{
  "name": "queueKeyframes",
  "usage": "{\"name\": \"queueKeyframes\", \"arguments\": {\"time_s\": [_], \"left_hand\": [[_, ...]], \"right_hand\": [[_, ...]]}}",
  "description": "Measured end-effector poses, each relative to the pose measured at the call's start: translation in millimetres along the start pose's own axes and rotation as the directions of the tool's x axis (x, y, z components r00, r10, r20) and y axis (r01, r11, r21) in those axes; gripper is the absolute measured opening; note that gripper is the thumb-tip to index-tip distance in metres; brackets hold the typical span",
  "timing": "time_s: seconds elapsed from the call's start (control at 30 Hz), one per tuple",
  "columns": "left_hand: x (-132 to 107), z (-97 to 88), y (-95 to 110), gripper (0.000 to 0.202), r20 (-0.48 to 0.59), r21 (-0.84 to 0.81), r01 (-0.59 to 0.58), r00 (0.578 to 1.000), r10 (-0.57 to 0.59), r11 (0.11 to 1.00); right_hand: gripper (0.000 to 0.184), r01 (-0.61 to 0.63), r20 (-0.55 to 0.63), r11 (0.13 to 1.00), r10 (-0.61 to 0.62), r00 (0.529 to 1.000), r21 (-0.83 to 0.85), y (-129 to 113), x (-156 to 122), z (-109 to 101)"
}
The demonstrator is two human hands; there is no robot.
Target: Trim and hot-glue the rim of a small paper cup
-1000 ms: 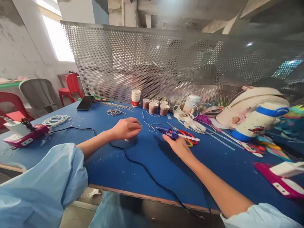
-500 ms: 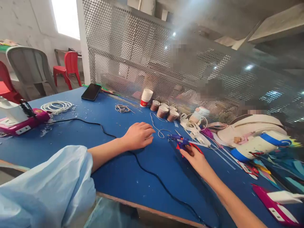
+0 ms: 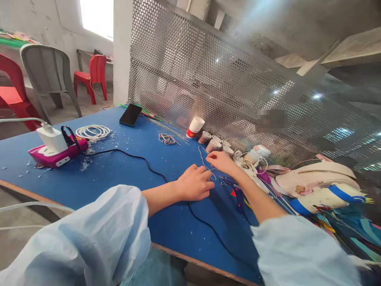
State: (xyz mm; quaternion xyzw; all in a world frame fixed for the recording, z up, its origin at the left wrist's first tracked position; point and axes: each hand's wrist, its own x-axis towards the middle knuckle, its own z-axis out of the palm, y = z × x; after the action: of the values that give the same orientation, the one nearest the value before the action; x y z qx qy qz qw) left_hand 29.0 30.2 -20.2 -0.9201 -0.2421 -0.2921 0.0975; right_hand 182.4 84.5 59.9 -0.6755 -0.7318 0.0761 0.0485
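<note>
My left hand (image 3: 195, 183) is low over the blue table, its fingers curled together; what they hold, if anything, is too small to name. Farther forward and to the right, my right hand (image 3: 222, 161) has its thumb and fingertips drawn together beside a thin white string (image 3: 202, 155). I cannot tell whether the fingertips grip that string. A blue glue gun (image 3: 237, 194) with a red trigger lies on the table below my right forearm, which partly covers it. Small rope-wrapped cups (image 3: 214, 145) stand just beyond my right hand.
Stacked paper cups (image 3: 195, 126), a string bundle (image 3: 167, 138), a phone (image 3: 130, 114) and a white coil (image 3: 93, 132) lie farther back. A black cable (image 3: 133, 155) crosses the table from a magenta power strip (image 3: 56, 159). A bag (image 3: 315, 176) and a bottle (image 3: 327, 200) are right, before a perforated metal screen (image 3: 178, 67).
My right hand has let go of the glue gun, now on the table, and moved forward and left to the string. The view has shifted left; my left hand stays curled.
</note>
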Motion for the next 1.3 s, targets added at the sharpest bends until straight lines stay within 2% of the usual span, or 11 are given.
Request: {"name": "queueKeyframes", "arguments": {"time_s": [0.13, 0.33, 0.43, 0.53, 0.67, 0.77, 0.83, 0.93, 1.07, 1.2, 1.3], "left_hand": [[-1.4, -2.5, 2.3, 0.015, 0.013, 0.003, -0.042, 0.999, 0.042, 0.999], [-5.0, -2.4, 5.2, 0.014, 0.006, -0.023, -0.093, 0.996, 0.094, 0.995], [-6.1, -3.5, 5.6, 0.015, -0.001, -0.023, -0.113, 0.994, 0.113, 0.993], [-5.9, -4.5, 4.5, 0.014, 0.003, -0.023, -0.106, 0.994, 0.106, 0.994], [-5.5, -4.4, 3.3, 0.015, 0.017, -0.018, -0.094, 0.995, 0.094, 0.995], [-6.6, -3.9, 3.0, 0.014, 0.02, -0.011, -0.096, 0.995, 0.096, 0.995], [-7.9, -3.8, 2.5, 0.012, 0.018, 0.0, -0.096, 0.995, 0.096, 0.995], [-9.4, -4.4, 0.8, 0.013, 0.008, 0.027, -0.087, 0.996, 0.087, 0.996], [-9.7, -6.1, -2.1, 0.016, 0.015, 0.052, -0.067, 0.998, 0.066, 0.996], [-9.0, -8.7, -3.3, 0.018, 0.04, 0.05, -0.059, 0.998, 0.057, 0.997], [-8.5, -10.1, -2.5, 0.016, 0.048, 0.049, -0.068, 0.997, 0.066, 0.996]], "right_hand": [[0.033, -0.132, 0.023, 0.989, 0.134, 0.991, -0.066, -2.3, 46.1, 32.3], [0.035, -0.184, -0.025, 0.982, 0.185, 0.982, 0.035, -5.7, 49.9, 47.1], [0.03, -0.115, -0.067, 0.981, 0.127, 0.99, 0.153, -15.3, 59.3, 23.6], [0.024, 0.002, -0.18, 0.958, 0.052, 0.982, 0.286, -34.5, 80.1, -22.7], [0.023, 0.217, -0.456, 0.889, -0.011, 0.89, 0.402, -66.7, 110.1, -84.2], [0.018, 0.479, -0.634, 0.695, -0.043, 0.772, 0.536, -81.8, 117.6, -95.3], [0.017, 0.436, -0.555, 0.698, -0.065, 0.829, 0.568, -84.7, 113.4, -84.3], [0.022, 0.251, -0.307, 0.786, -0.083, 0.948, 0.565, -81.3, 97.4, -62.1], [0.021, 0.214, -0.274, 0.795, -0.062, 0.96, 0.568, -70.2, 51.2, -63.0], [0.016, 0.306, -0.265, 0.78, -0.186, 0.946, 0.546, -41.0, -44.3, -85.0], [0.026, 0.222, 0.042, 0.864, -0.269, 0.962, 0.452, 1.8, -124.0, -82.8]]}}
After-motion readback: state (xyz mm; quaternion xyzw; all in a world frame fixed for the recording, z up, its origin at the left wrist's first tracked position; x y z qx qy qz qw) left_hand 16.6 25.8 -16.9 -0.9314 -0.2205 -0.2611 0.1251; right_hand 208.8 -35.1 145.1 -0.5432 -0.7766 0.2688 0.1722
